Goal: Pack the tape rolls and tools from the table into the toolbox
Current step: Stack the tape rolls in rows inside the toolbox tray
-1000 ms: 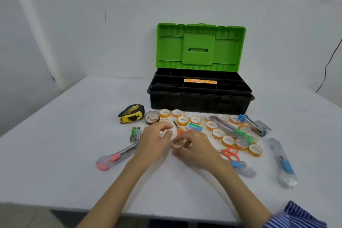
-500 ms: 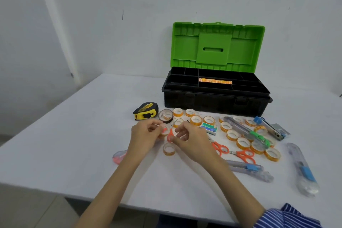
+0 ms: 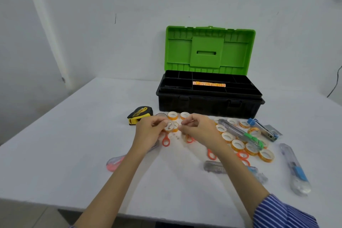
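Note:
The toolbox [image 3: 209, 105] stands open at the back of the table, black body, green lid [image 3: 209, 50] upright. A row of orange tape rolls [image 3: 209, 84] lies in its tray. My left hand [image 3: 148, 133] pinches a small orange-and-white tape roll [image 3: 170, 126] just above the table. My right hand [image 3: 201, 129] faces it, fingertips closed against the same roll. Several loose tape rolls [image 3: 236, 144] lie to the right, two more [image 3: 173, 115] behind my hands. Orange-handled scissors [image 3: 166, 142] are partly hidden under my hands.
A yellow-black tape measure [image 3: 139, 114] sits left of my hands. Utility knives lie around: a pink one [image 3: 115, 163], a green-slider one [image 3: 246, 135], a blue-slider one [image 3: 296, 168], a clear one [image 3: 214, 166]. A blue-and-metal tool [image 3: 264, 129] lies front right of the toolbox.
Both hands have come off the table and moved a little toward the toolbox, pinching a tape roll between them. The camera view has shifted.

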